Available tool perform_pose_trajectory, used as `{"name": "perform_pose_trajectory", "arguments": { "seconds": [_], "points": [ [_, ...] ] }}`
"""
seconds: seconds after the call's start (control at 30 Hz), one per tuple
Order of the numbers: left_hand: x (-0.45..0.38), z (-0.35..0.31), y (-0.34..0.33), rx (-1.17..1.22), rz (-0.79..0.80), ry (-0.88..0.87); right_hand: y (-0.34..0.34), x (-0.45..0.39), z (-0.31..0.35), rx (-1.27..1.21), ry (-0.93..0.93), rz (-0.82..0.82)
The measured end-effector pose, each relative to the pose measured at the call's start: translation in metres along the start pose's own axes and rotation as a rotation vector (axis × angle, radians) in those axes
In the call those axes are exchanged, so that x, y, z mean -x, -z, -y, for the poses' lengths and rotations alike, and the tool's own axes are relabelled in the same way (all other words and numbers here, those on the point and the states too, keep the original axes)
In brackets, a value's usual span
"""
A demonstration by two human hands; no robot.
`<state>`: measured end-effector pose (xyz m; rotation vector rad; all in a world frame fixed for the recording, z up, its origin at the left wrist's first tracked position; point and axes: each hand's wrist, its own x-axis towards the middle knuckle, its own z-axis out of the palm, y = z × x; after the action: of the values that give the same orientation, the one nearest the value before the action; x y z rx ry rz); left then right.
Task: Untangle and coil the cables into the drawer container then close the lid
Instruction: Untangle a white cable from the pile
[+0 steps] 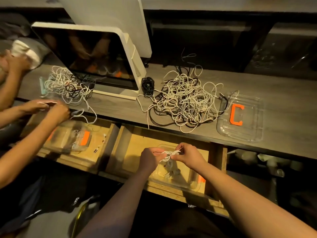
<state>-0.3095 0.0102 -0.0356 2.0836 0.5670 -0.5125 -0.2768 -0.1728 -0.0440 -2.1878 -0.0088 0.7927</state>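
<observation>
My left hand [151, 158] and my right hand [187, 154] both pinch a small coiled white cable [169, 155] above the open wooden drawer [137, 146]. Directly below it sits a clear plastic container [193, 179] in the drawer, holding a few coiled cables. A big tangle of white and black cables [184, 100] lies on the desk behind the drawer. The clear lid [240, 115] with an orange letter C lies flat on the desk to the right of the tangle.
A white monitor [96, 60] stands on the desk at the left. Another person's hands [51, 109] work at a second tangle [68, 85] and a second drawer with its container [72, 136]. A small black cable bundle [147, 86] sits beside the monitor.
</observation>
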Motion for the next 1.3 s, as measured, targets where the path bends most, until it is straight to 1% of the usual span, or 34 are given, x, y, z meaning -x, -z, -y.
{"name": "perform_pose_trajectory", "arguments": {
  "seconds": [0.17,0.23,0.3,0.4,0.47,0.57,0.67,0.73,0.8,0.87,0.93,1.0,1.03,1.1,1.17,1.23,1.3],
  "points": [
    [-0.009,0.007,-0.001,-0.124,-0.117,0.054,-0.001,-0.006,-0.002,0.115,-0.032,-0.014],
    [-0.015,0.007,0.004,-0.110,-0.149,0.071,0.004,-0.011,0.001,0.109,-0.018,-0.038],
    [-0.024,0.002,0.007,-0.047,-0.169,0.063,0.013,-0.018,0.010,0.076,0.017,-0.096],
    [-0.043,-0.016,0.012,0.083,-0.174,0.010,0.029,-0.031,0.032,-0.017,0.061,-0.216],
    [-0.058,-0.035,0.017,0.167,-0.145,-0.005,0.039,-0.043,0.048,-0.050,0.099,-0.292],
    [-0.084,-0.065,0.025,0.232,-0.085,-0.089,0.054,-0.059,0.066,-0.015,0.206,-0.499],
    [-0.103,-0.098,0.028,0.179,0.000,-0.216,0.069,-0.070,0.073,0.075,0.254,-0.749],
    [-0.114,-0.121,0.026,0.111,0.065,-0.266,0.079,-0.078,0.071,0.142,0.222,-0.832],
    [-0.125,-0.138,0.021,0.076,0.110,-0.263,0.089,-0.086,0.067,0.200,0.173,-0.817],
    [-0.134,-0.150,0.014,0.046,0.178,-0.260,0.097,-0.095,0.061,0.265,0.107,-0.736],
    [-0.141,-0.158,0.009,-0.043,0.237,-0.294,0.102,-0.104,0.058,0.341,0.038,-0.629],
    [-0.144,-0.162,0.007,-0.160,0.243,-0.349,0.105,-0.109,0.057,0.374,0.007,-0.566],
    [-0.144,-0.163,0.007,-0.184,0.242,-0.362,0.106,-0.110,0.057,0.366,0.015,-0.563],
    [-0.143,-0.165,0.009,-0.147,0.247,-0.369,0.107,-0.110,0.059,0.349,0.055,-0.596],
    [-0.139,-0.166,0.014,-0.047,0.226,-0.378,0.110,-0.107,0.061,0.326,0.097,-0.645],
    [-0.132,-0.168,0.021,0.060,0.170,-0.375,0.114,-0.099,0.065,0.257,0.126,-0.698],
    [-0.122,-0.171,0.029,0.139,0.145,-0.391,0.120,-0.088,0.072,0.155,0.153,-0.711]
  ]
}}
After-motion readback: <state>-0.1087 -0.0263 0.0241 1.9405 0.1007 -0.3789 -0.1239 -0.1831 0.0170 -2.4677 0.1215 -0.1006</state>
